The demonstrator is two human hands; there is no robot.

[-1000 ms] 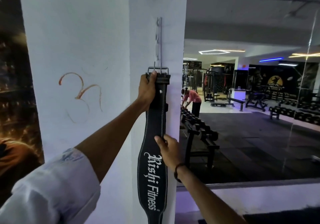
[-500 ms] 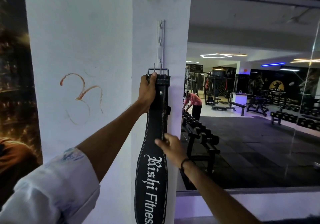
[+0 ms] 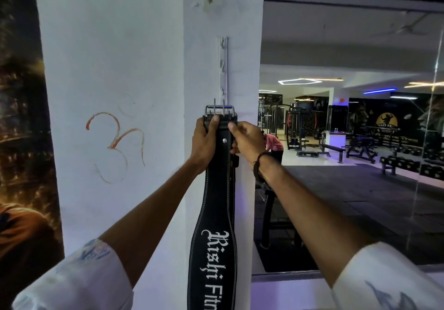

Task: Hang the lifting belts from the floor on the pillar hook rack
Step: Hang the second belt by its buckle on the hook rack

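A black leather lifting belt [image 3: 217, 201] with white lettering hangs straight down against the white pillar [image 3: 134, 74]. Its metal buckle [image 3: 219, 110] with two prongs points up, just below the vertical metal hook rack [image 3: 223, 69] fixed on the pillar face. My left hand [image 3: 205, 141] grips the belt's top end from the left, fingers over the edge under the buckle. My right hand [image 3: 245, 139] pinches the same top end from the right. Whether the buckle rests on a hook cannot be seen.
A large mirror [image 3: 348, 129] to the right of the pillar reflects the gym: dumbbell racks, benches, machines and a person in a pink top bending over. A dark poster [image 3: 19, 117] covers the wall at the left. An orange symbol is drawn on the pillar.
My right hand has moved up from the belt's wide middle to its top end beside the left hand. The buckle stays just below the rack.
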